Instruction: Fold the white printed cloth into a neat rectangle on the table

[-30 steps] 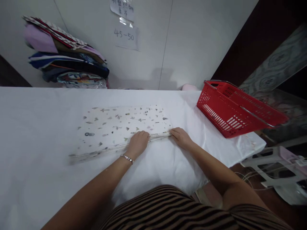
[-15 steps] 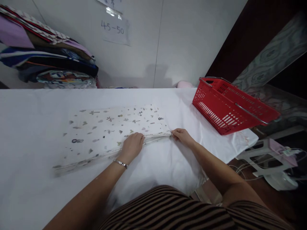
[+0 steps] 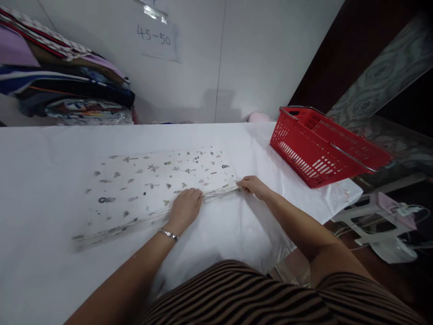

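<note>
A white cloth (image 3: 149,180) with small printed motifs lies folded in layers, flat and lengthwise across the table. My left hand (image 3: 186,206) is closed on its near edge, around the middle, with the fingers curled over the layers. At the near right corner, my right hand (image 3: 253,186) pinches the same edge between thumb and fingers. The layered edge stretches between the two hands. A silver bracelet (image 3: 168,234) circles my left wrist.
A red plastic basket (image 3: 304,149) stands at the table's right end. Behind the table's far left are stacked folded fabrics (image 3: 74,90). The white-covered table (image 3: 40,180) meets a pale wall. A white stool (image 3: 365,221) with cables stands at lower right.
My right hand has lifted the cloth's near right corner slightly. The left hand keeps its grip at the near edge. The whole view has shifted a little.
</note>
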A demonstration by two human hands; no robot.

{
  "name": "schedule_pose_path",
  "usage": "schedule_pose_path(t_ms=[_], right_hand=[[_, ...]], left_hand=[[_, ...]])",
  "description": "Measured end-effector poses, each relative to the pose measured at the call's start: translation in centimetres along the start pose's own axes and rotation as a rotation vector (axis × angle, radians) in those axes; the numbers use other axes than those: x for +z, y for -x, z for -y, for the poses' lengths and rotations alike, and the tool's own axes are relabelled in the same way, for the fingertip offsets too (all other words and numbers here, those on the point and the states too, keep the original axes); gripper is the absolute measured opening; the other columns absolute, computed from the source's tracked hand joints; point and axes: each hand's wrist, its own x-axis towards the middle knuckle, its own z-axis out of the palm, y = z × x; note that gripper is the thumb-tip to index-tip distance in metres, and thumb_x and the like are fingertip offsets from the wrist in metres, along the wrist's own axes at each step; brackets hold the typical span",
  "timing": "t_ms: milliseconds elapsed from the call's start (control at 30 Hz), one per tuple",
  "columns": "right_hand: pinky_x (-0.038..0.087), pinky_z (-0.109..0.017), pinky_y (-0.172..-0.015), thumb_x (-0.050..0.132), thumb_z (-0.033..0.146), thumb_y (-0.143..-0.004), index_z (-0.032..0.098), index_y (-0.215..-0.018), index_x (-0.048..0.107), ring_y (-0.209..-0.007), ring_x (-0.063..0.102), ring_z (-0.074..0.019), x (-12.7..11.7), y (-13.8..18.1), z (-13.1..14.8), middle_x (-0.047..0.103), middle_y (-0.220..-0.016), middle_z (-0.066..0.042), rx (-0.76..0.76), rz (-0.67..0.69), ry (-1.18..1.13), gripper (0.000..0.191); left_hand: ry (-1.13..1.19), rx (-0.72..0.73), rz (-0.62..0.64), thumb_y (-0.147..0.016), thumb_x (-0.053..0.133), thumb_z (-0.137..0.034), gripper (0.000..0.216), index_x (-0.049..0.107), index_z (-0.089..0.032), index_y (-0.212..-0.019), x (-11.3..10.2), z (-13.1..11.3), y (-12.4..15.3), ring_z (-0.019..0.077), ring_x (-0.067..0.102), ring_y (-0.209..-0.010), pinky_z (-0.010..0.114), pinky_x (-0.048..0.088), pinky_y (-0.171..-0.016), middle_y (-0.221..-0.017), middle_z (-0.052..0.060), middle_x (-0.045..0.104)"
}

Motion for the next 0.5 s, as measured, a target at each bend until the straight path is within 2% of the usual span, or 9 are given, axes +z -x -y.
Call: schedule_pose_path(t_ms=[100, 200, 333, 500], right_hand=[[0.021, -0.021, -0.035, 0.07, 0.032, -0.064, 0.018, -0.054, 0.049, -0.036, 0.036, -0.0065, 0.2, 0.0, -0.3, 0.044, -0.04, 0.005, 0.052, -0.014, 0.024, 0.027], [0.021, -0.021, -0.035, 0.069, 0.037, -0.066, 0.018, -0.056, 0.049, -0.036, 0.035, -0.0066, 0.2, 0.2, -0.7, 0.044, -0.041, 0.005, 0.044, -0.016, 0.076, 0.029], [0.028, -0.019, -0.039, 0.064, 0.044, -0.07, 0.017, -0.068, 0.056, -0.042, 0.041, -0.0072, -0.1, 0.8, -1.3, 0.05, -0.05, 0.004, -0.106, -0.029, 0.151, 0.028], [0.039, -0.02, -0.056, 0.061, 0.034, -0.069, 0.018, -0.089, 0.059, -0.06, 0.049, -0.0091, -0.3, 1.5, -2.5, 0.058, -0.073, 0.002, -0.323, -0.045, 0.137, 0.025]], left_hand=[[-0.022, 0.05, -0.015, -0.09, 0.039, -0.026, 0.021, 0.058, -0.017, -0.088, 0.2, -0.1, 0.2, 0.0212, 0.053, -0.085, 0.034, 0.041, -0.076, -0.087, 0.006, 0.06], [-0.045, 0.075, -0.013, -0.09, 0.04, -0.026, 0.019, 0.058, -0.018, -0.088, 0.2, -0.1, 0.5, 0.0214, 0.052, -0.086, 0.034, 0.04, -0.076, -0.089, 0.006, 0.06], [-0.049, 0.074, -0.013, -0.09, 0.04, -0.024, 0.019, 0.058, -0.018, -0.088, 0.1, -0.2, 0.8, 0.0214, 0.051, -0.086, 0.034, 0.04, -0.076, -0.089, 0.006, 0.059], [-0.034, 0.065, 0.002, -0.089, 0.04, -0.024, 0.02, 0.059, -0.018, -0.089, 0.0, -0.4, 0.8, 0.0216, 0.051, -0.088, 0.035, 0.04, -0.077, -0.091, 0.007, 0.059]])
